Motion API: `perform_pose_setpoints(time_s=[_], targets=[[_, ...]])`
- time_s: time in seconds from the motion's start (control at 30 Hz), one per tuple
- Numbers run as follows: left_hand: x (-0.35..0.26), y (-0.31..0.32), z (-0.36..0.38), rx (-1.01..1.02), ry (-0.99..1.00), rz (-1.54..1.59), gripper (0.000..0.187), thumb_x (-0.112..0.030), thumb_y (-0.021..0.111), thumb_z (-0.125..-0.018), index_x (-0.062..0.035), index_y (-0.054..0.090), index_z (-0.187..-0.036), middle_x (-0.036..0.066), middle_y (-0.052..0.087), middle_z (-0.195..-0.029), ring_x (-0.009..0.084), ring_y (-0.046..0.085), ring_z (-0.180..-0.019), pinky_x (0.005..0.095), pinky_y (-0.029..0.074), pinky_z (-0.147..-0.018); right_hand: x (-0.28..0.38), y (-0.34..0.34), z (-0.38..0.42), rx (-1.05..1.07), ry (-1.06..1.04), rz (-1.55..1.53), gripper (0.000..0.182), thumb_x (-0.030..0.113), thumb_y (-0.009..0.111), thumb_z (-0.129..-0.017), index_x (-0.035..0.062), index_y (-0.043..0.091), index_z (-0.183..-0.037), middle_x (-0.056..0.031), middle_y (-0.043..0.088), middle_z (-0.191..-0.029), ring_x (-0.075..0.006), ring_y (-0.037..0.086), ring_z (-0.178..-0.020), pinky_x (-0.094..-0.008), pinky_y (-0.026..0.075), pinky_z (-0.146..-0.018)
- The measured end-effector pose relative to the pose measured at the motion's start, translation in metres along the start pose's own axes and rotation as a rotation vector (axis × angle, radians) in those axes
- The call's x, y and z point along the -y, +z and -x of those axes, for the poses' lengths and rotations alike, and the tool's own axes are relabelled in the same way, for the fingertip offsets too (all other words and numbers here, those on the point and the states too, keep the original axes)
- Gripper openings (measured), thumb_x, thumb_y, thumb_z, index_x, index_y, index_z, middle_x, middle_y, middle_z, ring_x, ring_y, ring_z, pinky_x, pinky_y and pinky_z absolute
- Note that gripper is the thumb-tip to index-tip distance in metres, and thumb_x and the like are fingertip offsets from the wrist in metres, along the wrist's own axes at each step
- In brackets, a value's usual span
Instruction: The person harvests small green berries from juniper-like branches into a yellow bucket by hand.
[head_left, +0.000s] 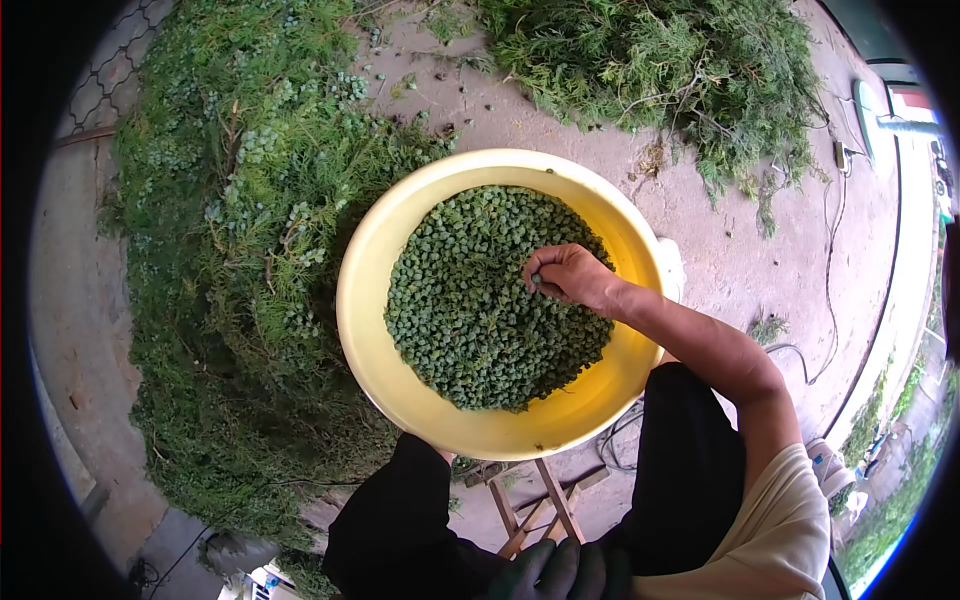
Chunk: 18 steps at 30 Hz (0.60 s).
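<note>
A wide yellow basin stands in front of me, holding a broad heap of small green seed cones. Over the right part of the heap is my right hand, bare, with its fingers curled in. One small green cone shows between its thumb and fingertips. My left hand, in a dark glove, is low at the bottom edge near my lap. Its fingers lie side by side, apart from the basin, and nothing shows in them; the rest of that hand is cut off.
A large pile of cut evergreen branches with cones lies left of the basin. Another branch pile is at the upper right. Below the basin is a wooden frame. A dark cable runs along the concrete floor at right.
</note>
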<state>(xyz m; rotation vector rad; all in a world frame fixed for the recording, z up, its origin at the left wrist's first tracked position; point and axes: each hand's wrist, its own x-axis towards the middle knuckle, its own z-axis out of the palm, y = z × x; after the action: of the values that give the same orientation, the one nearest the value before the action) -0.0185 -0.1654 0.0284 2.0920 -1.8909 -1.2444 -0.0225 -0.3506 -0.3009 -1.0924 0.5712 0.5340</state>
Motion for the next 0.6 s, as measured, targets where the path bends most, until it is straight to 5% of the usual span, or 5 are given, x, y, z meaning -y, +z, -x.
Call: perform_pose_setpoints(time_s=[0.1,0.33,0.4,0.47,0.6], targets=[[0.001,-0.001,0.000,0.024,0.027,-0.025,0.048,-0.023,0.053,-0.075,-0.0014,0.054,-0.117,0.012,0.057,-0.104,0.0267,0.054,-0.103,0.0400,0.047,-0.085,-0.024,-0.001,-0.005,-0.327,-0.610,0.725,0.014,0.006,0.051,-0.083,0.0069,0.065,-0.088,-0.0105,0.057,-0.058,-0.0187,0.052,-0.046,-0.0335,0.042,-0.044],[0.000,-0.003,-0.001,0.067,0.012,0.000,0.049,-0.024,0.052,-0.075,-0.0011,0.054,-0.118,0.013,0.057,-0.107,0.0273,0.054,-0.105,0.0411,0.046,-0.089,-0.009,-0.012,0.009,-0.218,-0.338,1.291,0.023,0.015,0.058,-0.081,0.0005,0.062,-0.098,-0.0212,0.062,-0.074,-0.0329,0.063,-0.063,-0.0437,0.050,-0.056],[0.001,-0.003,-0.001,0.074,0.007,0.024,0.048,-0.024,0.052,-0.075,-0.0010,0.054,-0.117,0.013,0.057,-0.107,0.0271,0.054,-0.105,0.0413,0.045,-0.089,0.016,-0.024,0.011,-0.176,-0.642,1.140,0.025,0.017,0.061,-0.082,0.0013,0.061,-0.102,-0.0161,0.063,-0.073,-0.0264,0.064,-0.062,-0.0381,0.051,-0.050],[-0.001,-0.001,-0.001,0.083,0.002,0.051,0.048,-0.024,0.052,-0.075,-0.0009,0.054,-0.117,0.013,0.057,-0.107,0.0269,0.054,-0.105,0.0415,0.045,-0.090,0.074,-0.056,0.038,0.179,-0.355,-0.212,0.033,0.020,0.064,-0.085,0.0033,0.058,-0.113,-0.0118,0.065,-0.081,-0.0188,0.065,-0.067,-0.0269,0.053,-0.048],[-0.005,0.005,0.001,0.027,-0.024,0.031,0.047,-0.024,0.051,-0.076,-0.0006,0.054,-0.117,0.012,0.057,-0.108,0.0269,0.053,-0.106,0.0416,0.045,-0.089,0.115,-0.029,0.039,0.258,-0.350,-0.191,0.050,0.025,0.066,-0.086,0.0036,0.048,-0.128,-0.0140,0.066,-0.099,-0.0177,0.065,-0.074,-0.0260,0.057,-0.057]])
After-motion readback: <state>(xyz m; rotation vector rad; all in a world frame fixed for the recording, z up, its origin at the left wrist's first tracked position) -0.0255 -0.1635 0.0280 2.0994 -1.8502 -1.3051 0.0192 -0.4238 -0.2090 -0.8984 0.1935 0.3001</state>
